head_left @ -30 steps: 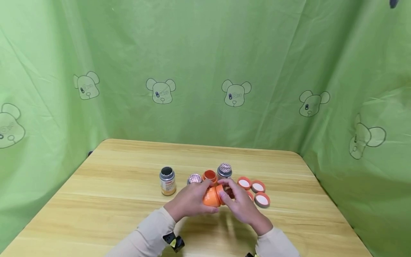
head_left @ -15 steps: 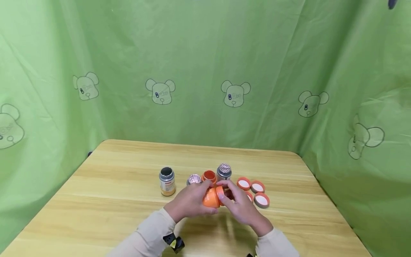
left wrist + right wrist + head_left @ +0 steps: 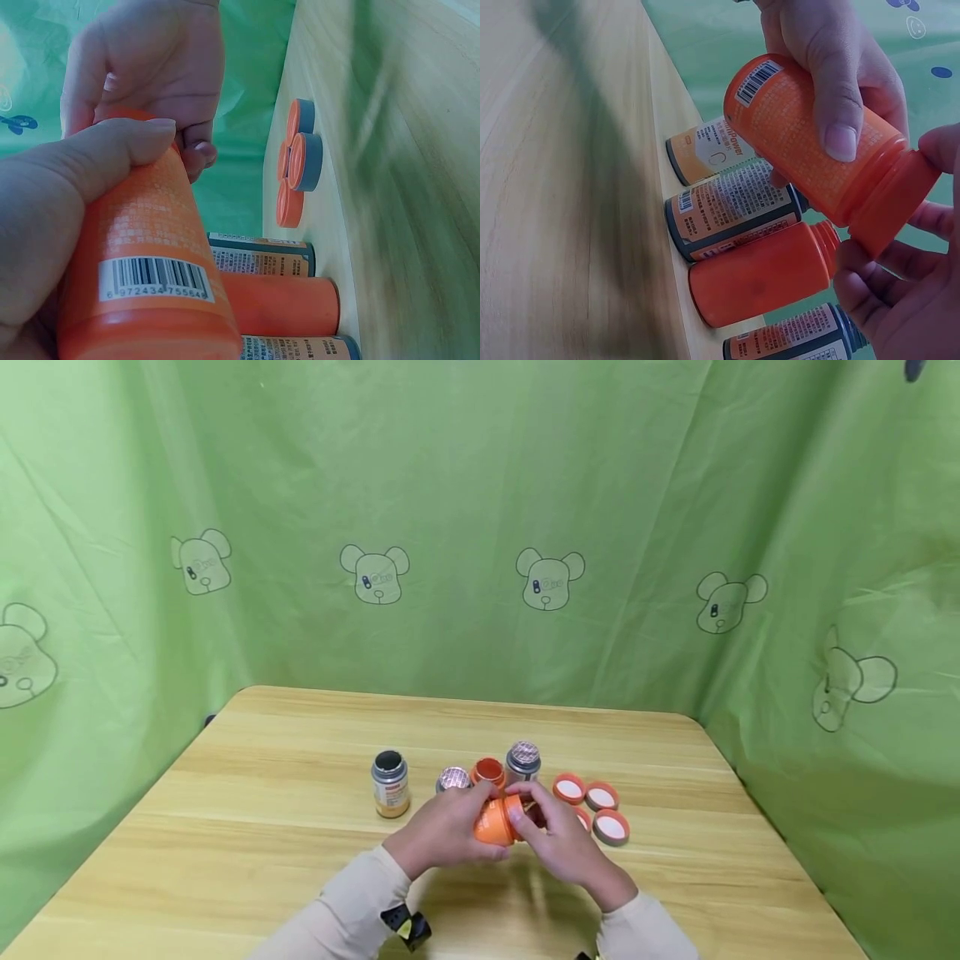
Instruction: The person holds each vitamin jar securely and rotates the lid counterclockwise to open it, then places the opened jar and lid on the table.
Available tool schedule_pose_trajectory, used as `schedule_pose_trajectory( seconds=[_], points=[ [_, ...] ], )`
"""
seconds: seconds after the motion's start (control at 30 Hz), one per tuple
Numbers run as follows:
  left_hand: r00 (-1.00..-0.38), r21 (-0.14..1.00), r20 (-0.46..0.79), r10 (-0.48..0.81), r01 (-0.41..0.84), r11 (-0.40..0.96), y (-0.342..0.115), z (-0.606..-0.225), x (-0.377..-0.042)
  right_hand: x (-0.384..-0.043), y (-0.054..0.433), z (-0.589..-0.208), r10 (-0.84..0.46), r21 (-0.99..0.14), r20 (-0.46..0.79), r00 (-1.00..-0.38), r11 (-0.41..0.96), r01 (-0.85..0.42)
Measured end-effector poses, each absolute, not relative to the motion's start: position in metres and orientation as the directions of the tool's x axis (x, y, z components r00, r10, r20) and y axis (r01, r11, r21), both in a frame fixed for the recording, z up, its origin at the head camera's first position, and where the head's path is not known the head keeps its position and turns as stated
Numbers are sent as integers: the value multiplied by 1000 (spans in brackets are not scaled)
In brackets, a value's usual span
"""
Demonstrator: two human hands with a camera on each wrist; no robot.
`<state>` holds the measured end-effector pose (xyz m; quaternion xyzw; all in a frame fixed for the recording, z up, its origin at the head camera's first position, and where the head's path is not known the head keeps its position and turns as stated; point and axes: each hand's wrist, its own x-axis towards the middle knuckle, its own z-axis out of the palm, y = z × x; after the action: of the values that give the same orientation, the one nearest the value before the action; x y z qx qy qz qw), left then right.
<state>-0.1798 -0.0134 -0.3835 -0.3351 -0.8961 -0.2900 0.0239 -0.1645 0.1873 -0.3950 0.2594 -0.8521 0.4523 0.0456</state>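
My left hand grips an orange plastic bottle round its body, tilted over the table with its mouth end toward the right. The thumb lies along the printed side, and a barcode label shows near the base. At the neck end, the fingers and thumb of my right hand pinch the bottle's orange cap, which sits at the neck. Just beyond the hands stand an uncapped orange bottle and two grey bottles with foil seals, one foil-topped bottle to its left and another foil-topped bottle to its right.
Farther left on the wooden table stands a grey bottle with a dark open mouth. Several upturned caps with white liners lie right of the right hand. A green curtain encloses the table's back and sides.
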Motion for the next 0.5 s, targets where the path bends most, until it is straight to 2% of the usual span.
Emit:
schedule_pose_trajectory(
  seconds=[0.27, 0.5],
  points=[
    [-779, 504, 236, 581, 610, 612, -14, -384, -180, -165, 188, -394, -407, -740, 355, -842, 429, -519],
    [-774, 495, 231, 590, 616, 613, -13, -384, -180, -165, 187, -395, -402, -758, 279, -872, 466, -457]
  ],
)
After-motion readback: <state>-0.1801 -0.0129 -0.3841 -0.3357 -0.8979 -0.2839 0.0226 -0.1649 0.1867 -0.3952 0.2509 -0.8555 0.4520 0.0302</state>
